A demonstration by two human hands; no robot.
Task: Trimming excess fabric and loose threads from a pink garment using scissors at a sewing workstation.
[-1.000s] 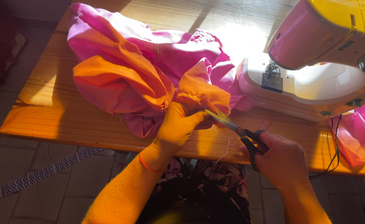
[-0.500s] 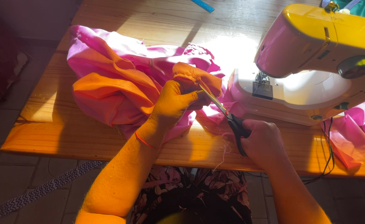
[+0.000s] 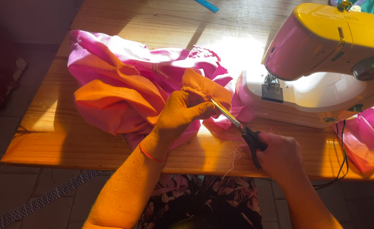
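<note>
Now right hand [image 3: 280, 154] holds scissors [image 3: 238, 125] against pink cloth [image 3: 123, 91].

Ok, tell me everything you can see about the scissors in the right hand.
The scissors have dark handles and slim metal blades that glint yellow in the sunlight. The right hand grips the handles, fingers through the loops, above the wooden table's front edge. The blades angle up and to the left, tips reaching the gathered edge of pink fabric that the left hand pinches. The blades look nearly closed. Loose thread hangs just below the handles.
</note>
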